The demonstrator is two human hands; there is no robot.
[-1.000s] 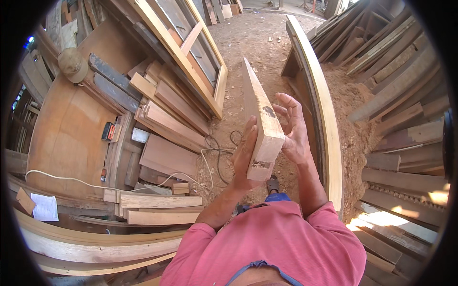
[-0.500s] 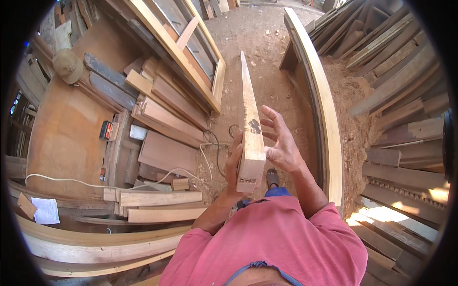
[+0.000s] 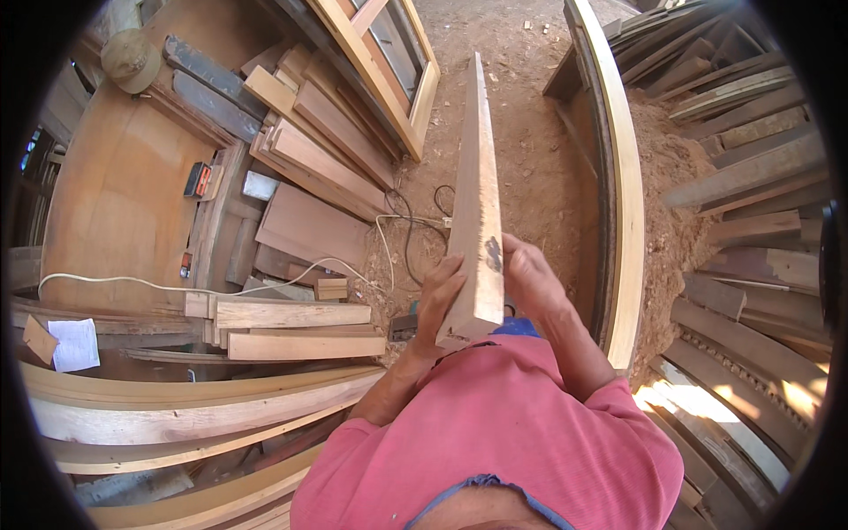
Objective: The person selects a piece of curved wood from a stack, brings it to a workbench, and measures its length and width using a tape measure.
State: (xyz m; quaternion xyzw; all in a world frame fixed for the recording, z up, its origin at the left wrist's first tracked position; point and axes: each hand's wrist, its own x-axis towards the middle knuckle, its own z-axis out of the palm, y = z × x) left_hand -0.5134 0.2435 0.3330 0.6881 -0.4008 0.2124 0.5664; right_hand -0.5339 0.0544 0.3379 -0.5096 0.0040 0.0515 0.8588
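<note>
Soft, fairly even daylight keeps the dirt floor (image 3: 521,132) and the pink shirt (image 3: 495,415) clear, while hard sun burns near-white patches onto the planks (image 3: 707,406) at lower right, and the far left sinks into shadow. The fisheye lens bows the long pale beam (image 3: 629,221) and the boards (image 3: 177,420) at lower left, detail softens toward the rim, and black fills the corners.
</note>
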